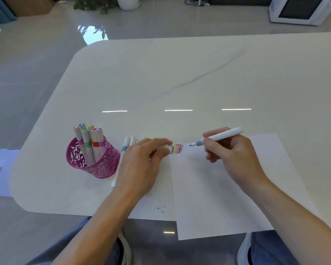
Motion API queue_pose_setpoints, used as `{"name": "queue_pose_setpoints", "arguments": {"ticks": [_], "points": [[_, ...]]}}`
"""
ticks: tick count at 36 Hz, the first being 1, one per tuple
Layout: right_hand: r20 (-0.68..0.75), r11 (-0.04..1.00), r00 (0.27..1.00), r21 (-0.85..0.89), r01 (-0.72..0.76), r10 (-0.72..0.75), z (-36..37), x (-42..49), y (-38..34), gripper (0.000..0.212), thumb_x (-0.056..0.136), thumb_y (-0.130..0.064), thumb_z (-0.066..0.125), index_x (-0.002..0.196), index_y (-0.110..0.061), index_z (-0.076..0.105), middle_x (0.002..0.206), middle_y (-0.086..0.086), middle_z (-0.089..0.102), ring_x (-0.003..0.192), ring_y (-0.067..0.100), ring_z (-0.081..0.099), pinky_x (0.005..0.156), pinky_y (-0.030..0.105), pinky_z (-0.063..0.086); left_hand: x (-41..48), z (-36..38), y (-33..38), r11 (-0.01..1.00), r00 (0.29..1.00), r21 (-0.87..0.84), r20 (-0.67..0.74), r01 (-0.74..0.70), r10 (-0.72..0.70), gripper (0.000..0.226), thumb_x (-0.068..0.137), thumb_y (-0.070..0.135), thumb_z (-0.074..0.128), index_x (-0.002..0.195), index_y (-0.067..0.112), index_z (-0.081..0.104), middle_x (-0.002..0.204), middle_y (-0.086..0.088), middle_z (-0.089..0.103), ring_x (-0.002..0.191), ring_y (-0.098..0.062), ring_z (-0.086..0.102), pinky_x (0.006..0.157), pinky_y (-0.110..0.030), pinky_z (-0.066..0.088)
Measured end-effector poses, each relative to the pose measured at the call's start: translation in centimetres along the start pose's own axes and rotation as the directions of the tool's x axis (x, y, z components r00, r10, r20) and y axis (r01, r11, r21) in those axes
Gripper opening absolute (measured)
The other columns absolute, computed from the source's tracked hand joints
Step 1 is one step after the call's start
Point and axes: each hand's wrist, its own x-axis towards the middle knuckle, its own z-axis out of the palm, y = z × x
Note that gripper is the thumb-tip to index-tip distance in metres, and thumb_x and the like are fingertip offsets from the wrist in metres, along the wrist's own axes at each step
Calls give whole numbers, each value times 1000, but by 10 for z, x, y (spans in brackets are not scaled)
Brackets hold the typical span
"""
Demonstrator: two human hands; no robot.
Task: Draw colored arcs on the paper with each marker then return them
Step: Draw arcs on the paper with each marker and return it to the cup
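Head view: the right hand (231,150) grips a gray marker (221,137), uncapped, its tip just right of the colored arcs (176,148) at the top left corner of the paper (218,188). The left hand (143,163) rests at the paper's left edge, fingers curled round a white cap (164,147). 2 markers (125,147) lie partly under it, beside the pink holder (92,163) of markers.

Bright, soft daylight; three glare streaks cross the table (161,73), floor (46,39) shines at eleven o'clock, edges bend.
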Motion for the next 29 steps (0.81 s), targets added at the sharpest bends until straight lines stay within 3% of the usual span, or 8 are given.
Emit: {"name": "queue_pose_setpoints", "arguments": {"ticks": [3, 7, 12, 18, 29], "points": [[6, 1000, 1000, 22, -7, 7, 1, -7, -5, 14, 100, -19, 70, 91, -17, 80, 78, 1, 76, 68, 17, 71, 64, 24, 58, -2, 3, 0, 991, 996, -100, 24, 90, -88, 20, 92, 25, 68, 106, 38, 73, 76, 28, 66, 77, 5, 61, 68, -8, 41], [11, 998, 999, 60, -32, 32, 4, -15, -11, 19, 103, -22, 63, 95, -13, 78, 81, 6, 77, 72, 20, 74, 68, 27, 60, -5, 9, 3, 923, 974, -317, 128, 218, -186, 25, 91, 10, 69, 103, 32, 71, 86, 16, 75, 84, -2, 71, 82, -22, 55], [36, 996, 999, 91, -2, -1, 6, -22, -20, 16, 106, -19, 60, 97, -8, 69, 83, 9, 78, 74, 24, 77, 69, 28, 62, -9, 16, 8, 854, 967, -458, 179, 245, -182, 16, 92, 14, 70, 98, 29, 71, 90, 9, 76, 83, -11, 73, 78, -25, 59], [68, 996, 996, 76, 44, -50, 6, -27, -28, 16, 106, -19, 58, 100, -7, 67, 86, 9, 78, 77, 25, 77, 74, 33, 65, -12, 19, 11, 826, 975, -523, 175, 211, -138, 12, 92, 24, 70, 102, 31, 71, 91, 5, 77, 85, -14, 74, 78, -25, 59], [84, 994, 996, 112, -7, -2, 5, -28, -28, 16, 106, -18, 57, 100, -6, 66, 84, 12, 78, 74, 26, 77, 71, 33, 65, -15, 22, 12, 782, 962, -571, 239, 252, -135, 21, 98, 9, 61, 117, 13, 69, 95, 3, 77, 86, -15, 74, 76, -22, 57]]}}
